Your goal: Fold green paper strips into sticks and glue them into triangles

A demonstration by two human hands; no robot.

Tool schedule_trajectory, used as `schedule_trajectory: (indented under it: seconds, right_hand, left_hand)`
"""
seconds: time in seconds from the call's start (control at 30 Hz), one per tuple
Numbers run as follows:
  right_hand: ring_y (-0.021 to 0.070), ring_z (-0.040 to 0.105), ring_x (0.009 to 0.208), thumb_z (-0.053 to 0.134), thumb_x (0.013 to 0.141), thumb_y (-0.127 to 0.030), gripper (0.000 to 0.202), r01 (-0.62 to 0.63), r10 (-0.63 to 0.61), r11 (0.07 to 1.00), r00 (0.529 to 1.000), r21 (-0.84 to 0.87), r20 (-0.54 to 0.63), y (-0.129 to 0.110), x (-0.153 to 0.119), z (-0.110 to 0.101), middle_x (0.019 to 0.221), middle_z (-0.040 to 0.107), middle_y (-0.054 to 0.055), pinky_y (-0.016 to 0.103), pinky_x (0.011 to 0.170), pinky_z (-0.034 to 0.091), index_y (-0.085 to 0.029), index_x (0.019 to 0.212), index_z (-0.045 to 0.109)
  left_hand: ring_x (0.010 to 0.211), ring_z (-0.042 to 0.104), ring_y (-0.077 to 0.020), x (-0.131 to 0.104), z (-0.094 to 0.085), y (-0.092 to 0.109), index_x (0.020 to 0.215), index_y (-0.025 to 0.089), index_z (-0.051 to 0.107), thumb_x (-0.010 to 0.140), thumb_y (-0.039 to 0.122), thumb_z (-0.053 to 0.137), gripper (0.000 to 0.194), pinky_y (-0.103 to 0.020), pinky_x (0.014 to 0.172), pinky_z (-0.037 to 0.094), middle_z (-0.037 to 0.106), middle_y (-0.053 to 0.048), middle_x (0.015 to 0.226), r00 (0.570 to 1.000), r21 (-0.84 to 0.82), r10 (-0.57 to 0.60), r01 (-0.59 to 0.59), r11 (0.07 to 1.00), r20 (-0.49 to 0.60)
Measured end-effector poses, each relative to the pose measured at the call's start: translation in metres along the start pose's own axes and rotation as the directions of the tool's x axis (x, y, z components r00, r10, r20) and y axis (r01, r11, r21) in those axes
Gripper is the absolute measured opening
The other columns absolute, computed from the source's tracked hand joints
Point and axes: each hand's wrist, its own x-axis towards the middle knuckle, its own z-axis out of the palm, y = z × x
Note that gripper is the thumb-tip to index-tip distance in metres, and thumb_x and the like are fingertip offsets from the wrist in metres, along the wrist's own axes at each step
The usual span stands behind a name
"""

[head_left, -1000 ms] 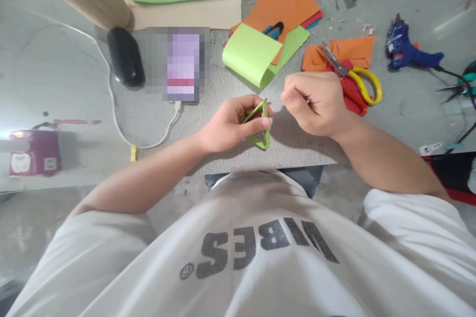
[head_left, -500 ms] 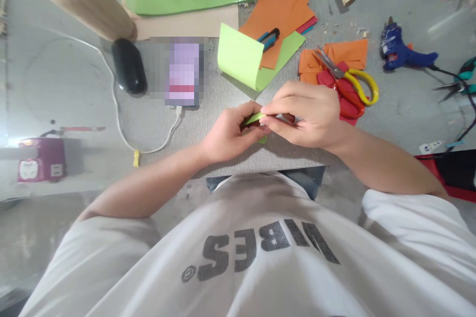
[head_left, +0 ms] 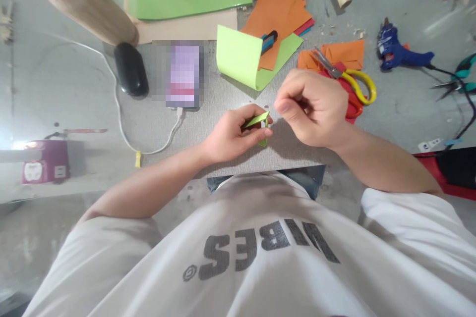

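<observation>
Over the table (head_left: 201,129), left fingers (head_left: 257,135) pinch green paper (head_left: 257,119).

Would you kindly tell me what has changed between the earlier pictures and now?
The right hand, on the folded green paper half a second ago, has let go and drawn off to the right. The paper, an open triangular outline a second ago, now shows a broader face. The left hand still holds it; scissors and glue gun stayed put.
</observation>
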Motion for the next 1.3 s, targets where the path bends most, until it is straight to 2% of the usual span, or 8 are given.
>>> schedule_trajectory:
  seconds: [0.17,0.33,0.7,0.83,0.97,1.07,1.17,1.3]
  right_hand:
    - [0.0203,0.053,0.065,0.056,0.123,-0.082,0.060,-0.121,0.117,0.992,0.984,-0.019,-0.136,0.017,0.003,-0.003,0.077,0.062,0.001,0.041,0.064,0.048,-0.031,0.090,0.058]
    - [0.0178,0.046,0.060,0.063,0.120,-0.083,0.067,-0.145,0.144,0.989,0.973,0.009,-0.182,0.038,0.009,-0.016,0.067,0.052,-0.002,0.040,0.063,0.043,-0.030,0.080,0.057]
    - [0.0237,0.075,0.098,0.103,0.094,-0.054,0.042,-0.286,0.262,0.952,0.947,0.112,0.186,0.044,0.009,-0.018,0.120,0.082,0.006,0.041,0.089,0.065,-0.029,0.110,0.074]
    - [0.0181,0.063,0.077,0.107,0.082,-0.048,0.046,-0.458,0.439,0.884,0.736,-0.099,0.515,0.026,0.016,-0.018,0.085,0.072,-0.003,0.034,0.074,0.046,-0.025,0.107,0.077]
    - [0.0152,0.056,0.071,0.096,0.092,-0.042,0.035,-0.483,0.590,0.803,0.565,-0.348,0.577,0.014,0.021,-0.010,0.076,0.065,-0.004,0.035,0.072,0.033,-0.024,0.085,0.066]
    - [0.0161,0.058,0.075,0.088,0.097,-0.035,0.028,-0.452,0.586,0.807,0.543,-0.380,0.601,0.013,0.022,-0.006,0.079,0.068,-0.003,0.034,0.076,0.032,-0.024,0.085,0.066]
    - [0.0178,0.061,0.080,0.084,0.099,-0.031,0.022,-0.416,0.578,0.815,0.531,-0.403,0.620,0.016,0.022,-0.007,0.084,0.072,-0.001,0.034,0.077,0.034,-0.023,0.086,0.069]
    - [0.0192,0.063,0.084,0.084,0.101,-0.029,0.019,-0.405,0.585,0.809,0.481,-0.426,0.653,0.020,0.023,-0.008,0.090,0.076,0.001,0.035,0.079,0.035,-0.023,0.087,0.074]
  left_hand:
    - [0.068,0.072,-0.0176,0.000,0.000,-0.002,0.105,0.023,0.077,0.097,0.083,0.098,0.064,-0.031,0.063,0.057,0.079,-0.003,0.080,0.995,-0.105,-0.098,0.098,0.990,0.006]
    - [0.069,0.075,-0.0173,0.004,-0.003,-0.002,0.103,0.022,0.075,0.092,0.079,0.105,0.066,-0.030,0.063,0.061,0.077,-0.003,0.083,0.991,-0.234,-0.130,0.133,0.963,0.028]
    - [0.071,0.068,-0.0155,0.004,-0.002,-0.014,0.114,0.025,0.070,0.097,0.075,0.103,0.063,-0.031,0.067,0.058,0.072,0.001,0.086,0.996,-0.231,-0.066,0.049,0.972,-0.063]
    - [0.067,0.053,-0.0137,0.004,0.001,-0.038,0.138,0.031,0.059,0.107,0.062,0.096,0.058,-0.030,0.064,0.045,0.059,0.007,0.083,0.974,-0.138,0.143,-0.168,0.976,-0.175]
    - [0.079,0.062,-0.0175,0.008,-0.004,-0.055,0.159,0.034,0.050,0.113,0.053,0.083,0.059,-0.034,0.073,0.054,0.063,0.004,0.095,0.933,0.015,0.327,-0.329,0.944,-0.146]
    - [0.101,0.072,-0.0245,0.011,-0.030,-0.040,0.164,0.031,0.057,0.110,0.055,0.074,0.061,-0.045,0.092,0.064,0.074,-0.004,0.117,0.899,0.279,0.434,-0.404,0.871,-0.054]
    - [0.111,0.071,-0.0302,0.005,-0.078,-0.002,0.137,0.029,0.076,0.103,0.053,0.072,0.042,-0.055,0.098,0.067,0.079,-0.009,0.124,0.867,0.576,0.498,-0.411,0.706,0.009]
    - [0.132,0.070,-0.0331,-0.012,-0.142,0.043,0.153,0.024,0.066,0.086,0.024,0.081,0.069,-0.064,0.126,0.061,0.071,-0.012,0.152,0.941,0.798,0.155,0.159,0.581,-0.301]
